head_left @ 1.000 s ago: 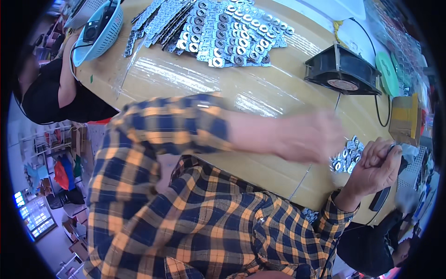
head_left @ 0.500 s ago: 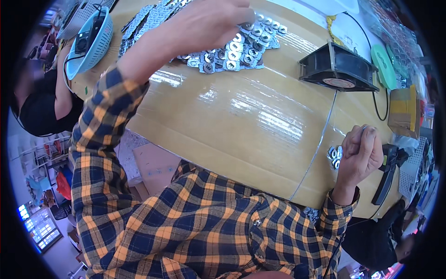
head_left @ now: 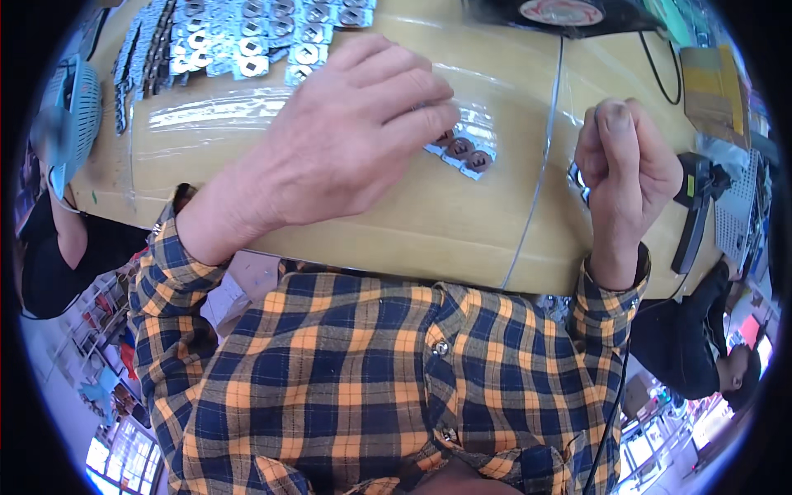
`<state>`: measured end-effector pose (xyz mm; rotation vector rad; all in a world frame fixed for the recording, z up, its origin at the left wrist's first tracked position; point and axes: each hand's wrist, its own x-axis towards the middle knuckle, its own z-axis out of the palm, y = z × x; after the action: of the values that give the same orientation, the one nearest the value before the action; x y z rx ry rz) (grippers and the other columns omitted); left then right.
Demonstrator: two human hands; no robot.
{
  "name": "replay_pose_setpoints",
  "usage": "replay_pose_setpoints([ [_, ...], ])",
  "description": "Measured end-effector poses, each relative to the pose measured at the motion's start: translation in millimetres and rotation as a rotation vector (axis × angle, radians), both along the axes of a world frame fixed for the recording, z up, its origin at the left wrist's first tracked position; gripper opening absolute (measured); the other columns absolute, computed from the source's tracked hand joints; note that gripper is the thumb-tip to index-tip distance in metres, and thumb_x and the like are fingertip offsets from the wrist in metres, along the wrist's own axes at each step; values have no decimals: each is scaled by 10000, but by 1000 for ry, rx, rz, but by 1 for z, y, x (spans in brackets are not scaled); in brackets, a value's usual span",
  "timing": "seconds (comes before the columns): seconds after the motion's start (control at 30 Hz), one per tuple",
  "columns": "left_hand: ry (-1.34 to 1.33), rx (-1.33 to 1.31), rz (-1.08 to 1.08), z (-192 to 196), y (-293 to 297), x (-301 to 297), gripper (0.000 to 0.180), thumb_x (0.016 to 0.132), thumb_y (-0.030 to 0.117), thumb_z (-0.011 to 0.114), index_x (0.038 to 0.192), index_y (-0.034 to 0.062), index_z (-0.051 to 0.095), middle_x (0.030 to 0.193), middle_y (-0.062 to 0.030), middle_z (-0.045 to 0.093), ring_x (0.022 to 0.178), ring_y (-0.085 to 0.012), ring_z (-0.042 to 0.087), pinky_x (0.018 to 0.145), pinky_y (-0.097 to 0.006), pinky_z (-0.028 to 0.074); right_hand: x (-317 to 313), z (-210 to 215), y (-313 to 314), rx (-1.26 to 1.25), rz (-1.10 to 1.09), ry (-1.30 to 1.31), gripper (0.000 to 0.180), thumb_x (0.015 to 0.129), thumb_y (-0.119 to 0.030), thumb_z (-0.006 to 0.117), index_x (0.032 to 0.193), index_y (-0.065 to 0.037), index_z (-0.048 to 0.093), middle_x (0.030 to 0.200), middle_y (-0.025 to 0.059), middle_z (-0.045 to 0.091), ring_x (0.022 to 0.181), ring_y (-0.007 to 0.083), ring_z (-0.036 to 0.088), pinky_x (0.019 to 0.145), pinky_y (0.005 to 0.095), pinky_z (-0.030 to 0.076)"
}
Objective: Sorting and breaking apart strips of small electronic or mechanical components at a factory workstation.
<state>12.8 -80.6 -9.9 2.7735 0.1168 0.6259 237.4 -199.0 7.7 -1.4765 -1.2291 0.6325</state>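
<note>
At the far left I see a blue basket (head_left: 73, 107), then a heap of silver metal plates (head_left: 239, 41) at the counter's (head_left: 346, 214) far edge. My left hand (head_left: 346, 140) lies palm down, fingers spread flat, fingertips pressing a short strip of plates (head_left: 464, 153); its grip is open, closed round nothing. Right of a thin wire (head_left: 536, 181), my right hand (head_left: 623, 169) is curled shut above the counter, a shiny metal piece (head_left: 577, 177) showing inside the fist.

black fan (head_left: 569, 12) cut by top edge, metal pieces (head_left: 462, 153) partly hidden under left hand (head_left: 346, 132)
</note>
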Motion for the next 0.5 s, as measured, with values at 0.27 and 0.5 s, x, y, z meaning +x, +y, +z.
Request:
replay_pose_setpoints([
  [0.27,103,-134,-59,20,3,12,523,579,66,745,1086,35,623,1056,-105,607,1000,-309,570,839,-414,461,4,-4,-3,32,2,-61,265,998,-155,510,823,30,584,618,0,463,482,29,348,425,184,236],
  [0.5,223,-165,-78,21,4,16,499,583,52,764,1061,50,620,1029,-95,575,971,-297,561,844,-395,454,5,-6,-4,23,-2,31,213,955,-162,621,845,16,661,641,-3,582,513,16,439,468,170,326],
])
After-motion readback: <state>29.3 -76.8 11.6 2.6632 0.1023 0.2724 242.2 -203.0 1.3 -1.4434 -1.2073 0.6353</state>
